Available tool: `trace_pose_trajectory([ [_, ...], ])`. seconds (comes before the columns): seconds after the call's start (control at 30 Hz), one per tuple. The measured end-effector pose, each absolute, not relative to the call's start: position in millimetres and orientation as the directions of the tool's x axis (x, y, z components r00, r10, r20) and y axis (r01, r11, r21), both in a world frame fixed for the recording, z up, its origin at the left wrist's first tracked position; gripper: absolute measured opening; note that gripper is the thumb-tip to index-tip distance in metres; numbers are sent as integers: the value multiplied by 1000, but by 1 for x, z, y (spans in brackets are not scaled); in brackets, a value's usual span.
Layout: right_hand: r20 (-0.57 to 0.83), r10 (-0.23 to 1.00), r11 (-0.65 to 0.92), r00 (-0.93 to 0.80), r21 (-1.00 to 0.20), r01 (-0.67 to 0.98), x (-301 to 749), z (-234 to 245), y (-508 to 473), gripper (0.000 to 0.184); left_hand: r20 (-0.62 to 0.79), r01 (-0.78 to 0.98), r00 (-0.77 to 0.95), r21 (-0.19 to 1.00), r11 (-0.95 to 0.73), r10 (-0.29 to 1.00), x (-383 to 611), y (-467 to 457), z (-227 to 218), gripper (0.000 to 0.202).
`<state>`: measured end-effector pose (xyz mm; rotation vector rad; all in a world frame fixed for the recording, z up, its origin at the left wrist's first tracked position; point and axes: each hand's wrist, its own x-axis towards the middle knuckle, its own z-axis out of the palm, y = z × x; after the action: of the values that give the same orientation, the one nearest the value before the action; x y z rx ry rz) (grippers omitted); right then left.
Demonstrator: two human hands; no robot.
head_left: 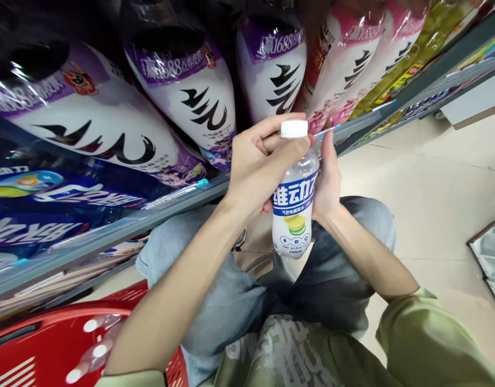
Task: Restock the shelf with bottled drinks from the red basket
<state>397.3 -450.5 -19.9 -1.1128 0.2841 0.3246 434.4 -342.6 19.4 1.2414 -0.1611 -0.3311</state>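
I hold a small drink bottle (293,209) upright in front of me; it has a white cap, a blue band with white characters and a lime picture. My left hand (257,161) is curled round its neck and upper body, thumb near the cap. My right hand (327,180) wraps the bottle from behind on the right side. Both hands grip it above my knees, just in front of the shelf edge (174,201).
Large purple-and-white bottles (191,102) and pink ones (348,59) lie packed on the shelf above. Blue packs (49,199) fill the left. A red shopping basket (41,344) sits at lower left. Beige tiled floor (432,188) spreads to the right.
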Motion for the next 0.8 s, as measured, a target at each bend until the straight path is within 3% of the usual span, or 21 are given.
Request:
trace_pose_trajectory([
  [0.07, -344, 107, 453, 933, -819, -354, 393, -20, -449, 69, -65, 161, 945, 946, 280, -322, 434, -343, 18, 24],
  [0.2, -265, 224, 483, 938, -806, -343, 384, -29, -450, 62, -8, 85, 941, 973, 214, -337, 431, -346, 13, 18],
  [0.37, -285, 296, 505, 911, -764, -403, 379, -36, -455, 45, -18, 68, 915, 992, 110, -404, 431, -350, 4, 26],
  [0.63, -307, 185, 509, 933, -782, -359, 378, -32, -441, 24, -11, 66, 922, 990, 128, -386, 436, -346, 0, 22],
  [0.8, -242, 200, 506, 949, -804, -312, 383, -32, -435, 30, -38, 79, 932, 992, 100, -360, 438, -343, 4, 21],
])
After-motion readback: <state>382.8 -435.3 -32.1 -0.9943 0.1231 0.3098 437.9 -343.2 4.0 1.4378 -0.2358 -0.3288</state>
